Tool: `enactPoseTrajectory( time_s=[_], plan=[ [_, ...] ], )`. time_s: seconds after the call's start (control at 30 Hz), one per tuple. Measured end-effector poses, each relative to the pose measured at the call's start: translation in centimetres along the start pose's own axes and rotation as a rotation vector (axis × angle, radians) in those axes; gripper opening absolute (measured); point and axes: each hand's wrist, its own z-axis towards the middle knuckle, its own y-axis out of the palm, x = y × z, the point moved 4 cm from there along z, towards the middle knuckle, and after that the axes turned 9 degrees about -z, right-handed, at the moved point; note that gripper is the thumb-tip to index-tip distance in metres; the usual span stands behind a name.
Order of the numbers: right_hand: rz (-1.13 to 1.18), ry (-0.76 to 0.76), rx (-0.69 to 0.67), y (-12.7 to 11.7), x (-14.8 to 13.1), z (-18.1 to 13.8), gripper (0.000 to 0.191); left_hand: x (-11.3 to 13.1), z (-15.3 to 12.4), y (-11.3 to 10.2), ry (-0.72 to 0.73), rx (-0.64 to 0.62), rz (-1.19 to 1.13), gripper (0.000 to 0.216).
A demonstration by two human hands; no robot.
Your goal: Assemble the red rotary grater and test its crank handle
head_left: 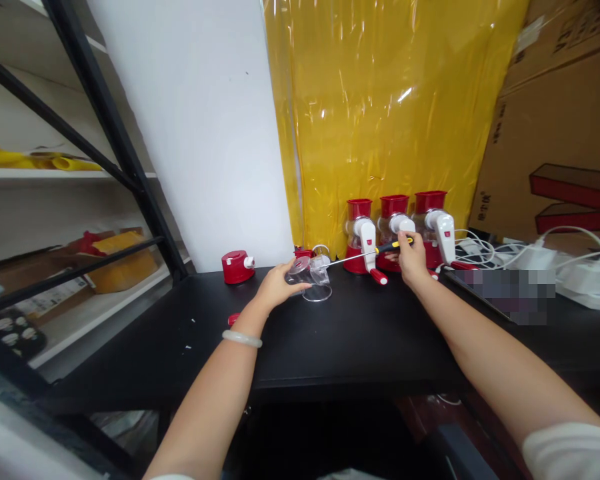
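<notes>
My left hand (pixel 279 287) is closed round a clear plastic grater body (pixel 319 270), which lies tipped on the black table. A screwdriver (pixel 386 248) with a black and yellow handle is gripped in my right hand (pixel 412 257). Its long metal shaft points left, and the tip reaches the opening of the clear body; whether it touches cannot be made out. Behind the body sits a round metal grater drum (pixel 321 251). To the left stands a red grater base (pixel 238 267) with a white knob. A small red part (pixel 233 319) lies partly behind my left wrist.
Three assembled red and white rotary graters (pixel 363 233) stand in a row at the back. White cables and a power strip (pixel 583 277) lie at the right, beside a dark flat device (pixel 490 293). A black-framed shelf (pixel 145 193) borders the left; a cardboard box (pixel 555 133) leans at the right.
</notes>
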Motion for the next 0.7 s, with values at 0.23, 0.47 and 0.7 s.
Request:
enactPoseTrajectory(
  time_s=[0.23,0.47,0.7],
  plan=[
    [0.046,0.020,-0.057,-0.10,-0.79,-0.54,0.028,-0.03,0.05,-0.01,-0.001,-0.004,-0.001,0.093],
    [0.058,0.109,-0.105,0.24,-0.12,-0.23,0.019,-0.17,0.05,0.01,-0.003,-0.003,0.000,0.093],
    [-0.083,0.037,-0.037,-0.32,0.10,0.34,0.033,-0.04,0.05,-0.06,-0.015,0.006,-0.014,0.091]
  ],
)
